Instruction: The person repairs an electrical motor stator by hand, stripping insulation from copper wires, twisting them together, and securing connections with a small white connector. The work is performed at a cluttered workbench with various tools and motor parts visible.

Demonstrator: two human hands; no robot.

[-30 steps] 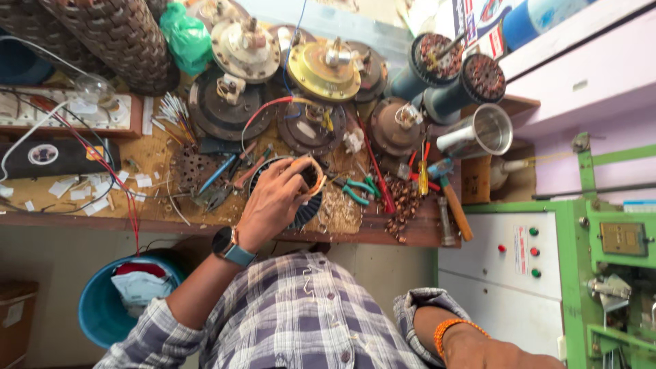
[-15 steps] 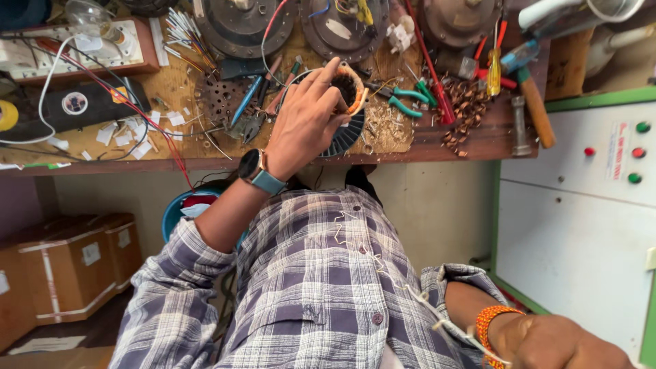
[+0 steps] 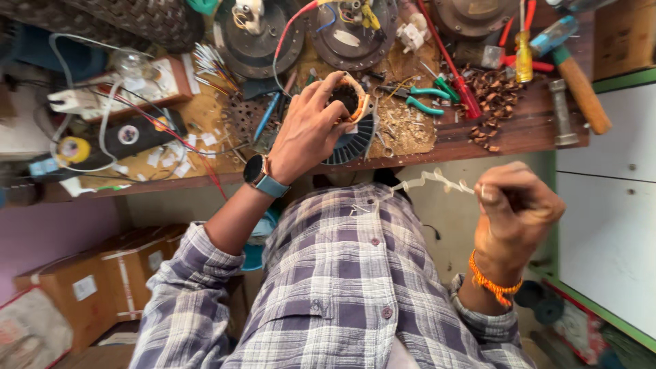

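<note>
My left hand (image 3: 307, 130), with a smartwatch on the wrist, grips a dark ribbed motor stator (image 3: 355, 140) with copper winding (image 3: 354, 92) at the front edge of the wooden workbench (image 3: 478, 140). My right hand (image 3: 516, 212), with an orange thread band at the wrist, is raised near my chest, its fingers pinched on a thin white crinkled string (image 3: 430, 179). The string runs from the fingers back toward the stator, over my checked shirt.
On the bench lie green-handled pliers (image 3: 427, 102), a red screwdriver (image 3: 454, 75), a wooden-handled hammer (image 3: 581, 78), copper scraps (image 3: 495, 96), fan motor housings (image 3: 263, 37) and tangled wires (image 3: 137, 130). Cardboard boxes (image 3: 102, 287) stand lower left, and a white cabinet (image 3: 608, 225) stands at the right.
The view has tilted down toward my body. My right hand has come up from the lower right, drawing the white string out. My left hand stays on the stator.
</note>
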